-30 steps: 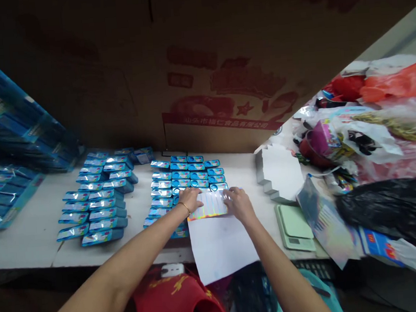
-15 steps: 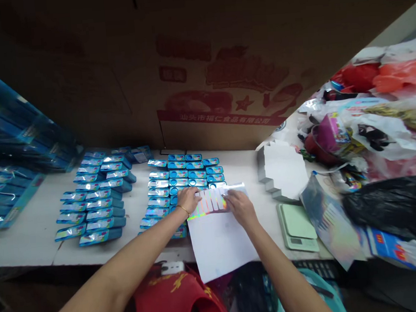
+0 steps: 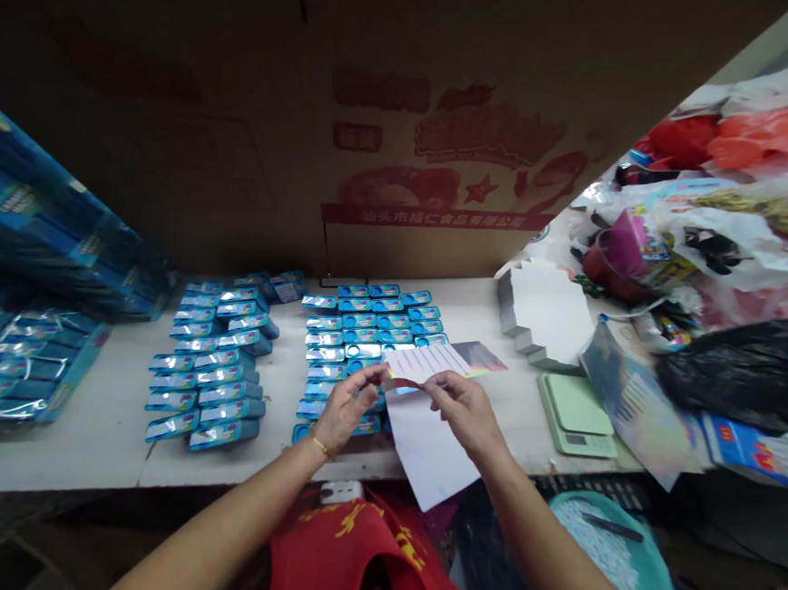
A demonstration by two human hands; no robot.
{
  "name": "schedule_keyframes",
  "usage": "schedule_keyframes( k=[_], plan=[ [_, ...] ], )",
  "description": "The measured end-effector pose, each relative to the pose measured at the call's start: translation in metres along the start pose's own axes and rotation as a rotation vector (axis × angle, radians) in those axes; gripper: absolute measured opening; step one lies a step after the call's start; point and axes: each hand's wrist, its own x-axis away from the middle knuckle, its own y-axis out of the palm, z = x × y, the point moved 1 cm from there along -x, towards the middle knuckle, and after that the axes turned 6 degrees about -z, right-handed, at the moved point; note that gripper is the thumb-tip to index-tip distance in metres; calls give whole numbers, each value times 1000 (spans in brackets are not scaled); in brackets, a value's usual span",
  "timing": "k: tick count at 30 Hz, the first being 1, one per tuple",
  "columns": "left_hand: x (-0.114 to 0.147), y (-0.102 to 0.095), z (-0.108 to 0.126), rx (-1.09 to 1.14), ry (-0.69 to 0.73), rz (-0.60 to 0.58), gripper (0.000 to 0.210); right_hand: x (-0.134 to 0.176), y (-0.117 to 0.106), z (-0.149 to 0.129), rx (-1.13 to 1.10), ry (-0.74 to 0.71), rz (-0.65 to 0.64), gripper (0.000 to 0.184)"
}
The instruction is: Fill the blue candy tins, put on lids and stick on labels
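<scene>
A thin, shiny strip (image 3: 405,383) bows between my two hands, apparently peeled from a holographic sticker sheet. My left hand (image 3: 344,410) pinches its left end with thumb and forefinger. The fingers of my right hand (image 3: 463,406) are closed on its right end. Just beyond them, the sheet with pale strips and rainbow glints (image 3: 433,359) lies on white paper (image 3: 433,446), which hangs past the table's front edge. Rows of small blue boxes (image 3: 358,320) stand close behind and left of my left hand, partly hidden by it.
More blue boxes (image 3: 220,381) stand in rows at left, beside tall wrapped stacks (image 3: 52,204). A large cardboard carton (image 3: 274,159) walls off the back. Right of my hands are white card pieces (image 3: 549,310), a green scale (image 3: 581,412) and heaped plastic bags (image 3: 723,233). A turquoise basin (image 3: 649,539) sits below.
My hands have drawn back from the sheet, with a strip now lifted between them. The sheet has turned, showing a darker part at right. The view has shifted slightly left.
</scene>
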Motion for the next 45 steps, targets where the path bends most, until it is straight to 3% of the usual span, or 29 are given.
schedule_keyframes(
  k=[3,8,13,17,24,32,37,40,42,45],
  plan=[
    [35,-15,-6,75,-112,57,51,3,42,12,-140,80,-69,24],
    [74,-51,-34,104,-264,304,26,14,109,25,-306,213,-183,27],
    [105,-81,-61,105,-348,347,31,19,160,43,-241,221,-147,25],
    [112,-93,-85,17,-323,397,32,17,184,62,-87,173,-92,27],
    [111,-98,-109,-182,-367,378,27,10,191,74,355,21,-75,24],
    [112,-87,-120,-242,-382,356,27,14,188,66,874,-49,-144,24],
    [117,-87,-124,-333,-424,348,29,29,185,68,1180,-365,-351,39],
    [110,-88,-108,-559,-289,374,31,31,179,69,1196,-400,-415,43],
    [97,-83,-92,-762,-142,336,37,25,171,65,1116,-393,-349,37],
    [74,-66,-78,-1013,-40,145,48,4,160,54,998,-391,-123,38]
  ],
)
